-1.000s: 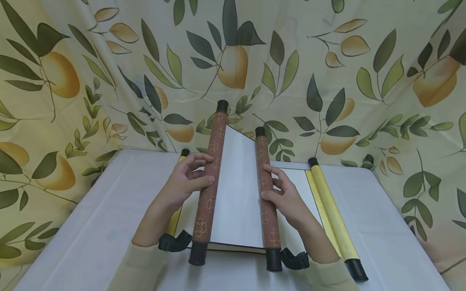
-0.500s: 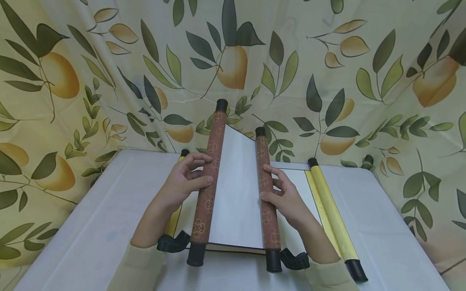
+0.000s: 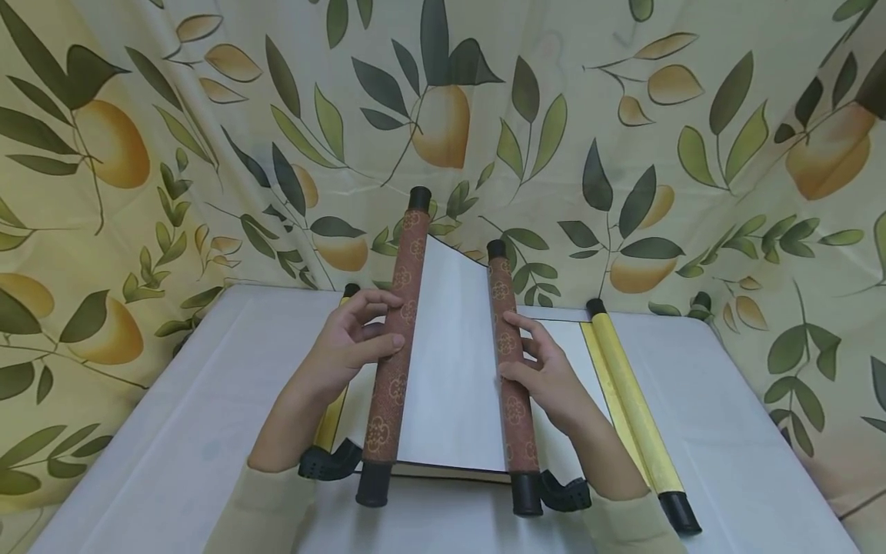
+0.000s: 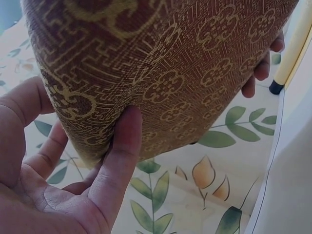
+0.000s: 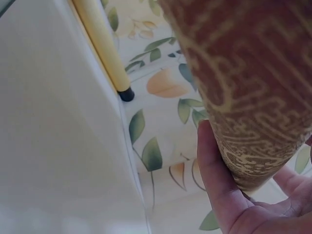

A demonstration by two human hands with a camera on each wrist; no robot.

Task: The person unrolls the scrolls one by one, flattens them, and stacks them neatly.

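Note:
A reddish-brown hanging scroll (image 3: 453, 362) is held up, partly unrolled, with a blank white sheet between its two rolls. My left hand (image 3: 339, 350) grips the left roll (image 3: 394, 377), thumb in front. On the other side my right hand (image 3: 554, 377) holds the right roll (image 3: 513, 385) between thumb and fingers. Black caps end both rolls. The left wrist view has the gold-patterned brocade (image 4: 195, 73) close up, pinched by the left hand (image 4: 73, 200). Similar brocade (image 5: 253, 97) fills the right wrist view, with fingers of the right hand (image 5: 219, 190) around its lower edge.
Beneath the held scroll, a yellow scroll lies unrolled on the white table (image 3: 734, 431). Its right roll (image 3: 637, 400) is visible; the left roll (image 3: 334, 419) is mostly hidden behind my left hand. A fruit-and-leaf patterned cloth (image 3: 443, 115) hangs behind the table.
The right hand and right roll have shifted slightly right. The left roll has moved slightly left, so the white gap between the rolls is a little wider. Both grips stay the same.

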